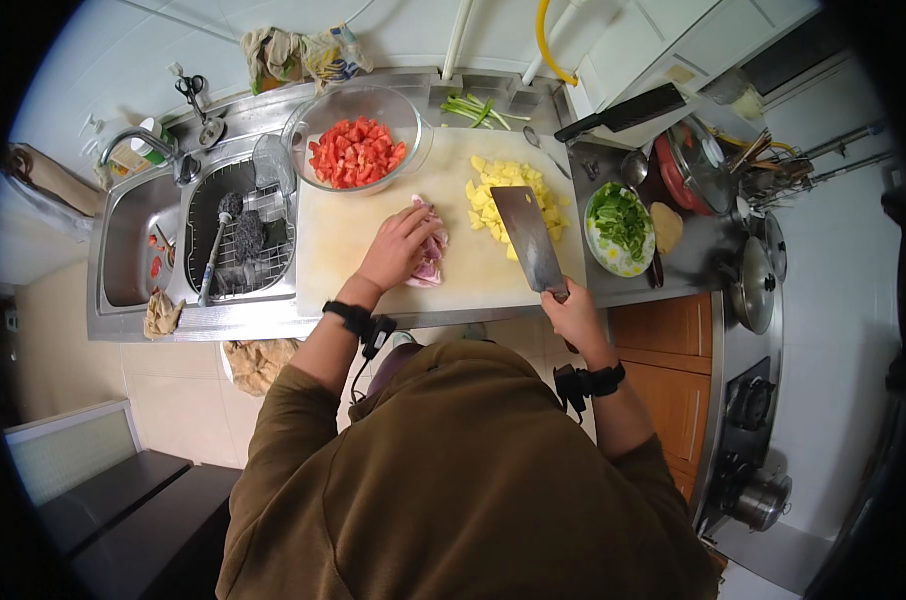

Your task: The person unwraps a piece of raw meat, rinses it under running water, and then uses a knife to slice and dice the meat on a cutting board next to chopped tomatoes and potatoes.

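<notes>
My left hand (398, 244) rests on a piece of raw meat (430, 259) on the white cutting board (333, 262); whether its fingers grip the meat is unclear. In my right hand (573, 315) is the handle of a cleaver (528, 236), its blade over the near edge of a heap of diced yellow potato or similar food (509, 176). A glass bowl (415, 154) of chopped tomatoes (355, 152) sits at the board's far left. Right of the board stands a patterned plate (621, 262) with cut green leaves (622, 217). Green stalks (479, 111) lie behind the board.
A double sink (141, 247) with a wire rack (273, 259) is on the left. A spoon (546, 152) lies at the board's right edge. A black knife (625, 112), a red lidded pot (678, 176) and a lidded pan (753, 285) are at the right, beyond the plate.
</notes>
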Available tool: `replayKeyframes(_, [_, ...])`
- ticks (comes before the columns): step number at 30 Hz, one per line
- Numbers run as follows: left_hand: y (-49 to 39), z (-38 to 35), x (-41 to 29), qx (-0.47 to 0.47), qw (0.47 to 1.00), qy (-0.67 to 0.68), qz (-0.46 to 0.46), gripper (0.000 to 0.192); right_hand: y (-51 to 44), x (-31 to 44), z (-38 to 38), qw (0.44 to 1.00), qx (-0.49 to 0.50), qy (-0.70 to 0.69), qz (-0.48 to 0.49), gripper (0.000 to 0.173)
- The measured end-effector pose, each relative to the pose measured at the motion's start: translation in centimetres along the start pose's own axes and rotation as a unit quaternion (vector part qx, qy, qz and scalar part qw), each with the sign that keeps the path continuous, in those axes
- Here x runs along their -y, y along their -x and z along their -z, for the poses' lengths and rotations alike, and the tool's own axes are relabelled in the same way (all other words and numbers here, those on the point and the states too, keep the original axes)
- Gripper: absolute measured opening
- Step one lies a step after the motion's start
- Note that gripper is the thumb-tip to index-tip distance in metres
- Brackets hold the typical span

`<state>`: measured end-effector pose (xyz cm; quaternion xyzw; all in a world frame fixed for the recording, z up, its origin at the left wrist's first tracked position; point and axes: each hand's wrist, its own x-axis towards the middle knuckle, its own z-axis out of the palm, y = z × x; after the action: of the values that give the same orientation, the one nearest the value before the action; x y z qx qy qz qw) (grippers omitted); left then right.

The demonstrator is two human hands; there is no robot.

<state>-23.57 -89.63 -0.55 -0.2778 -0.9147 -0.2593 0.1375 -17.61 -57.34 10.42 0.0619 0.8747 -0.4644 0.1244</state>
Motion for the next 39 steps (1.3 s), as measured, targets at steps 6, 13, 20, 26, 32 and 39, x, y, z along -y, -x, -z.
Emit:
replayKeyframes(6, [-5.0, 0.4, 1.5, 0.228, 0.971, -0.070, -0.034, 0.064, 0.6, -1.4, 1.2, 0.999, 0.008, -0.009, -0.049, 0.017])
replayKeyframes(13, [-3.3, 0.3, 2.6, 0.242, 0.951, -0.172, 0.082, 0.027, -0.8, -3.9, 2.1, 1.000, -0.011, 0.022, 0.005, 0.020])
replayKeyframes(20, [3.1, 4.0, 3.8, 0.124, 0.955, -0.164, 0.216, 0.045, -1.8, -3.8, 1.1, 0.998, 0.041, 0.047, -0.008, 0.025])
replayKeyframes(26, [3.5, 1.2, -1.4, 0.092, 0.993, -0.041, 0.056, 0.067, -2.9, -1.5, 0.3, 0.989, 0.093, 0.114, 0.008, 0.032])
replayKeyframes(32, [2.3, -3.0, -3.2, -0.015, 0.980, 0.007, 0.198, 0.039, -3.5, -0.5, 0.7, 0.977, 0.117, 0.176, 0.028, 0.031])
replayKeyframes(39, [-0.1, -5.1, -5.3, -0.054, 0.960, -0.055, 0.269, 0.047, -5.3, 0.0, -0.1, 0.970, 0.155, 0.188, 0.025, 0.034])
